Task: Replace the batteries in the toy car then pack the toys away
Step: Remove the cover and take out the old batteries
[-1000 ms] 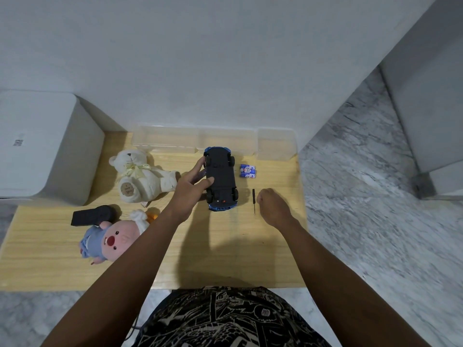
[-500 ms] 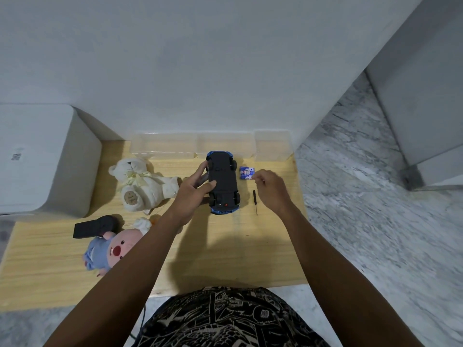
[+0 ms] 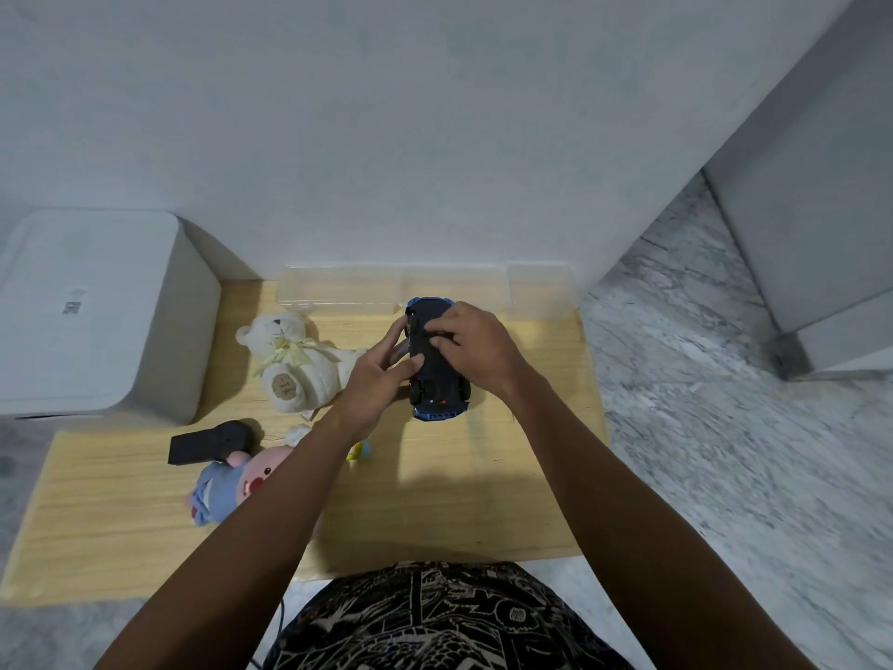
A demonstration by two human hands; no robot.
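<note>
A blue toy car [image 3: 437, 374] lay upside down on the wooden table [image 3: 483, 500], its black underside facing up, near the far edge just in front of a clear plastic container [image 3: 338, 290]. The left hand [image 3: 381, 379] gripped the car's left side, fingers curled against it and thumb laid across the chassis. The right hand [image 3: 476, 350] rested on top of the underside, its fingertips bunched together and pressing at a spot on the chassis; whether they pinched anything could not be told. To the left lay a cream teddy bear [image 3: 295, 360] with a pale ribbon and a round brown foot patch bearing writing too small to read. Nearer sat a black remote controller [image 3: 208, 442] and a pink-faced plush in blue [image 3: 227, 486]. A white appliance [image 3: 96, 311] carried a small unreadable label.
</note>
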